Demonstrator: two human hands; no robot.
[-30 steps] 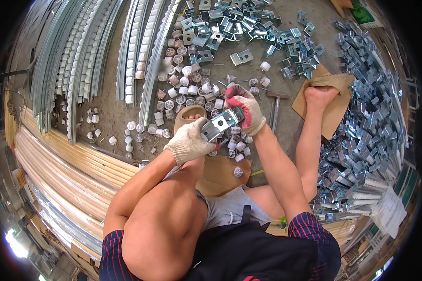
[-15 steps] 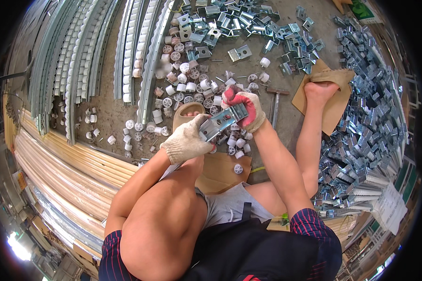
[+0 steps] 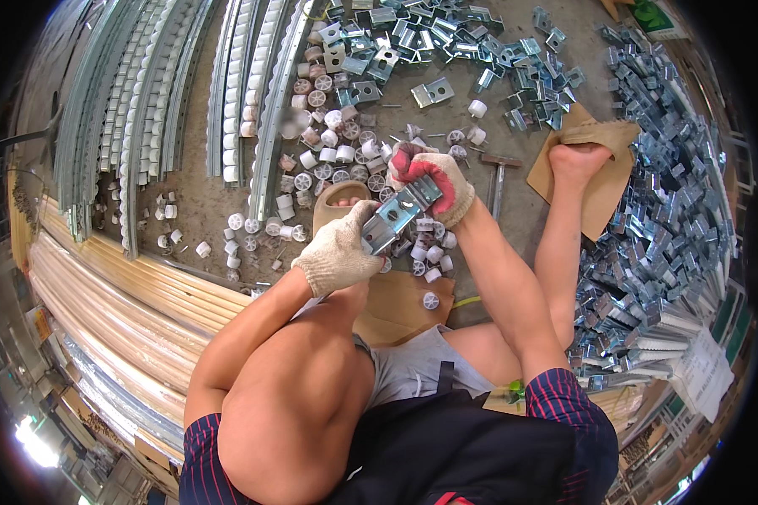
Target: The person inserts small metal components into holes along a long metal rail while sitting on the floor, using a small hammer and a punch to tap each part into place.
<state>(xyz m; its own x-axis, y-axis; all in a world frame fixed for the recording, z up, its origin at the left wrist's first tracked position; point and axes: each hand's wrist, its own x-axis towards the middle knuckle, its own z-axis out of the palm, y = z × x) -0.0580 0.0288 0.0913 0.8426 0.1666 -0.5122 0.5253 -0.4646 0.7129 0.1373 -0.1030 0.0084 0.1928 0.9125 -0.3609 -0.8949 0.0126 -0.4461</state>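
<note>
Metal bracket (image 3: 400, 210) spanned by both gloved hands, long axis about 1:30 to 7:30.
Left hand (image 3: 338, 251) grasps the lower end, bracket lying off its grip toward 2 o'clock; right hand (image 3: 445, 187) grasps the upper end, bracket toward 8 o'clock. Neither hand is nearer: both in contact, at opposite ends. White rollers (image 3: 345, 154) on the floor at 11; hammer (image 3: 499, 181) at 3 o'clock from right hand, apart.

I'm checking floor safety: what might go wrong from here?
The left hand and right hand hold a bracket; if a grip slipped, it might drop on the exposed toes nearby. Loose white rollers beside the left sandal could turn underfoot. The bare right leg is near the metal pile, whose edges might scratch it.
</note>
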